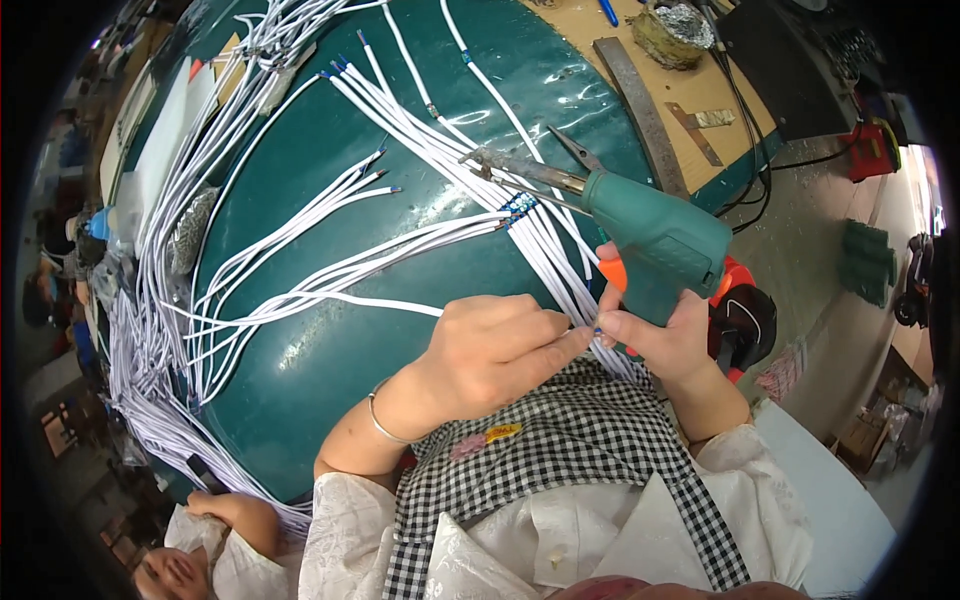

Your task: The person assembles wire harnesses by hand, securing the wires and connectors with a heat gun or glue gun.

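Note:
My right hand is closed around the handle of a green soldering gun with an orange trigger, its metal tip pointing left over the cables. My left hand is closed on a white cable, which enters the fist from the left. Its small blue wire end shows between the fingertips of both hands, touching or nearly so. Under the gun's tip, a bundle of white cables runs down toward my apron, with blue and bare copper ends around its middle. Pliers lie behind the gun.
Many white cables are heaped along the left edge of the green table. A metal bar and a foil-topped tin sit at the far right. Another person's arm appears at lower left. Black cords hang at the right.

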A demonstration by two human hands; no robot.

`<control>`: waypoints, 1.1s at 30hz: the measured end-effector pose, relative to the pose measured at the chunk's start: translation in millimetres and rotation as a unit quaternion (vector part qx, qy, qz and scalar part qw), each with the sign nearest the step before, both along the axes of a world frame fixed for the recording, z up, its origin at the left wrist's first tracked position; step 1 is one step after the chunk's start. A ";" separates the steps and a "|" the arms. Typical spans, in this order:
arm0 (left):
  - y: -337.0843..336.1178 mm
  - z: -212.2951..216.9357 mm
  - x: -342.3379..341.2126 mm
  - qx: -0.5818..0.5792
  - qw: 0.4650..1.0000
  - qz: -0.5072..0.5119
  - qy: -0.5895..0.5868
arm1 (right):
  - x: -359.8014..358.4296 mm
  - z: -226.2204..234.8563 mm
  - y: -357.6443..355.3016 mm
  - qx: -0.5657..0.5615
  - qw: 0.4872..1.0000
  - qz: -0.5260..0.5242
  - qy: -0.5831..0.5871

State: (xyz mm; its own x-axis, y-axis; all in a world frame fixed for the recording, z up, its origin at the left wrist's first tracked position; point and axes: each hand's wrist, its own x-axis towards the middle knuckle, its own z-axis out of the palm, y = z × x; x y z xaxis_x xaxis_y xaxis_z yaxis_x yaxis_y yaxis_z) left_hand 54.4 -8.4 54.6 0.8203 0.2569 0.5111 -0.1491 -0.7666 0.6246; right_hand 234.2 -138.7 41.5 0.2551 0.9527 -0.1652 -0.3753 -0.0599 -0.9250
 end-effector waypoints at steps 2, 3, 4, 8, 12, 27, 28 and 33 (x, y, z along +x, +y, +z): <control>-0.9 -2.0 0.7 -0.013 0.999 -0.035 -0.017 | 0.5 -0.6 -0.1 0.005 1.000 0.012 -0.015; -0.8 -2.4 1.3 -0.015 0.999 -0.043 -0.022 | 0.5 -0.6 0.4 0.012 0.999 0.019 -0.032; -1.9 -3.9 1.9 -0.015 0.999 -0.040 -0.021 | -1.2 -1.7 2.0 0.012 0.999 0.021 -0.031; 2.5 -9.4 3.0 0.002 1.000 -0.028 -0.006 | -8.2 -14.7 3.1 0.029 0.992 -0.050 -0.109; 36.5 -16.0 5.5 0.068 0.989 0.122 0.053 | 9.9 -14.1 -0.8 0.065 0.988 -0.092 -0.102; 63.7 -48.6 11.0 -0.054 0.975 0.173 0.131 | 47.2 -30.8 -55.4 0.050 0.996 -0.045 -0.056; 63.4 -48.9 11.4 -0.055 0.974 0.173 0.132 | 47.7 -31.2 -56.4 0.049 0.996 -0.044 -0.056; 63.1 -45.4 14.8 -0.068 0.968 0.189 0.149 | 45.1 -28.2 -55.0 0.012 0.997 -0.026 -0.068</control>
